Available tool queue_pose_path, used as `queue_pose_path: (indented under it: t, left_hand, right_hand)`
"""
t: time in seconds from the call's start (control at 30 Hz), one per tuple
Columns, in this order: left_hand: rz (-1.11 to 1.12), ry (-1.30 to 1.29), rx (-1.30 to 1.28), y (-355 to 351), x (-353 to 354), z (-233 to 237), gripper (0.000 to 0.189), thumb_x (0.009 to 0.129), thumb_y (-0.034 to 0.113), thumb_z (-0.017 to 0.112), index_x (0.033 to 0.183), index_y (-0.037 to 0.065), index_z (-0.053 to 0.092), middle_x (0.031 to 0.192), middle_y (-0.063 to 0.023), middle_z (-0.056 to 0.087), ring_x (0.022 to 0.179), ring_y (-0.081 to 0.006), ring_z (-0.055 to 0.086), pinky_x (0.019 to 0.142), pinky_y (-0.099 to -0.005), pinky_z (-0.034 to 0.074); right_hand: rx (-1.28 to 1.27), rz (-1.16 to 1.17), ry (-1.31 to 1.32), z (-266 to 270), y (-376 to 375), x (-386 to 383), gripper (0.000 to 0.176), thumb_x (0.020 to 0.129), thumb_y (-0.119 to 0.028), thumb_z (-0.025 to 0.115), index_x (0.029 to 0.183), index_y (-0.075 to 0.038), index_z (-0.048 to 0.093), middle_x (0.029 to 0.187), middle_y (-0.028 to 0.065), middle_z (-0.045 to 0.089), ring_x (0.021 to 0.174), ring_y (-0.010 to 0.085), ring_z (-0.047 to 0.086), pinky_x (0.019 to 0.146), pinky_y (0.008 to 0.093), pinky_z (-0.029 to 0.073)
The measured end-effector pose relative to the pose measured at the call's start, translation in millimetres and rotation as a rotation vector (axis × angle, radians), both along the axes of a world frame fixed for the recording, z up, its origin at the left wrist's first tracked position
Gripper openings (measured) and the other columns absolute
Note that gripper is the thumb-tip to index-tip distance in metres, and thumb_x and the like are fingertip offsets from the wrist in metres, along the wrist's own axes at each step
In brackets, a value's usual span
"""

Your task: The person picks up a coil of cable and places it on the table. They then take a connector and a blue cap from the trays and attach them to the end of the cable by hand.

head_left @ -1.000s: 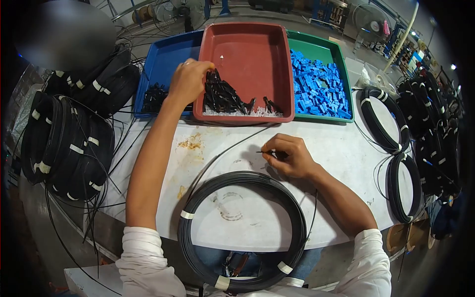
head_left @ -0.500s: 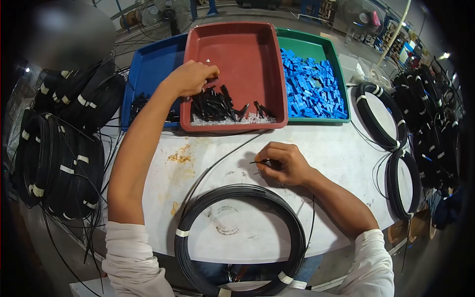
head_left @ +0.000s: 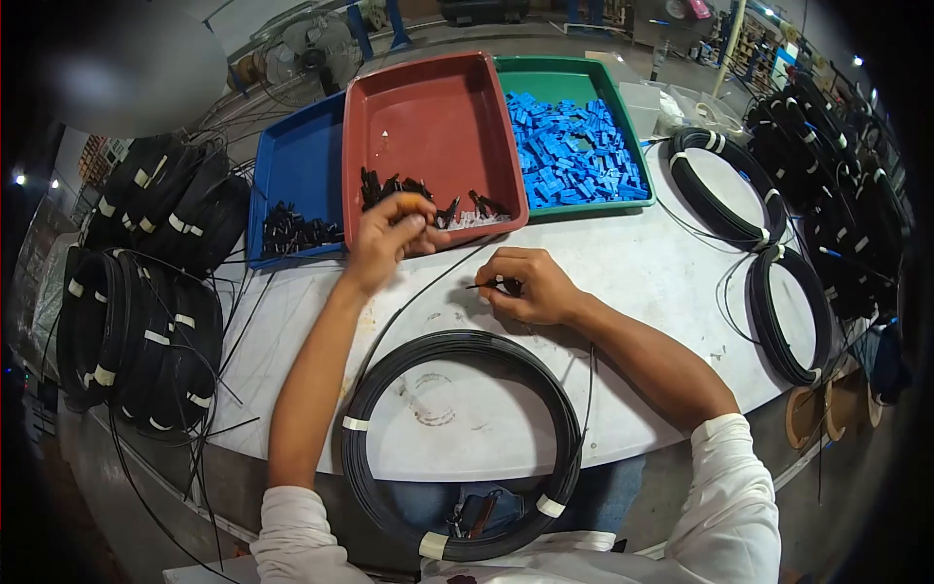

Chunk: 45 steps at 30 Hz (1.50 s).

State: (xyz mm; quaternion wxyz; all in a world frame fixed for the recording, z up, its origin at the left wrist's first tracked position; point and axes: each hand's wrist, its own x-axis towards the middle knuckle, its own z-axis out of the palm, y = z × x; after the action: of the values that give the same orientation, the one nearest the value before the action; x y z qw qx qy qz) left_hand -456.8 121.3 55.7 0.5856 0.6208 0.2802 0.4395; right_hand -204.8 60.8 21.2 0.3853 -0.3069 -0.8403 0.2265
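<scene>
My right hand (head_left: 530,284) rests over the white table with thumb and fingers pinched on a black cable, whose thin dark tip sticks out to the left. My left hand (head_left: 394,238) is closed at the front rim of the red tray (head_left: 443,97); anything between its fingers is hidden or too small to name. Black slim parts (head_left: 384,187) and small clear pieces (head_left: 467,221) lie in that tray, partly behind the left hand. A coil of black cable (head_left: 355,467), bound with white tape, lies between my forearms and overhangs the table's near edge.
A blue tray (head_left: 302,146) with black parts stands left of the red one, a green tray (head_left: 574,68) of blue connectors (head_left: 574,156) right. Taped cable coils are piled at left (head_left: 136,341) and right (head_left: 725,190). Loose cable ends hang over the left table edge.
My left hand has come back from over the black parts to the red tray's front rim. My right hand keeps its pinch on the cable. The whole view has shifted slightly.
</scene>
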Motion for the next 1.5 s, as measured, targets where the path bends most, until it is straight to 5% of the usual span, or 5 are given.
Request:
queue_pose_path:
  t: [0.53, 0.8, 0.97, 1.23, 1.5]
  left_hand:
    - [0.13, 0.424, 0.403, -40, 17, -21, 0.016, 0.083, 0.004, 0.075, 0.098, 0.003, 0.069, 0.099, -0.005, 0.069, 0.09, -0.0132, 0.062, 0.082, -0.0301, 0.049]
    - [0.379, 0.676, 0.972, -34, 11, -17, 0.018, 0.082, 0.012, 0.075, 0.095, 0.001, 0.068, 0.09, -0.0103, 0.065, 0.088, -0.0296, 0.062, 0.086, -0.04, 0.045]
    - [0.388, 0.521, 0.766, -42, 18, -11, 0.018, 0.082, 0.003, 0.072, 0.099, -0.002, 0.067, 0.09, -0.0135, 0.066, 0.085, -0.029, 0.066, 0.074, -0.0347, 0.052]
    - [0.352, 0.547, 0.809, -42, 17, -19, 0.021, 0.079, 0.002, 0.076, 0.099, -0.001, 0.073, 0.089, -0.0117, 0.071, 0.076, -0.021, 0.068, 0.068, -0.0302, 0.053]
    - [0.338, 0.447, 0.718, -48, 19, -13, 0.022, 0.077, 0.0, 0.076, 0.099, 0.0, 0.073, 0.083, -0.0086, 0.068, 0.066, -0.0144, 0.062, 0.062, -0.0269, 0.05]
  right_hand:
    - [-0.111, 0.003, 0.118, 2, -4, -4, 0.04, 0.081, -0.008, 0.07, 0.121, -0.004, 0.065, 0.079, 0.0074, 0.064, 0.059, 0.0168, 0.057, 0.054, 0.0305, 0.046]
    - [-0.114, -0.047, 0.057, 5, -4, -5, 0.033, 0.083, -0.012, 0.071, 0.116, -0.005, 0.068, 0.084, 0.0082, 0.068, 0.063, 0.0203, 0.058, 0.06, 0.033, 0.048]
    - [-0.03, -0.012, 0.109, -5, 3, -3, 0.03, 0.086, -0.006, 0.068, 0.117, -0.004, 0.069, 0.082, 0.0062, 0.066, 0.057, 0.0089, 0.052, 0.051, 0.0255, 0.043]
    - [0.024, -0.038, 0.004, 2, -1, -6, 0.036, 0.083, -0.011, 0.068, 0.119, -0.005, 0.068, 0.085, 0.0137, 0.067, 0.069, 0.0267, 0.064, 0.064, 0.037, 0.051]
    - [-0.075, -0.052, 0.034, 5, -1, -4, 0.049, 0.083, -0.012, 0.068, 0.13, -0.003, 0.062, 0.085, 0.0127, 0.067, 0.067, 0.0264, 0.061, 0.063, 0.0372, 0.049]
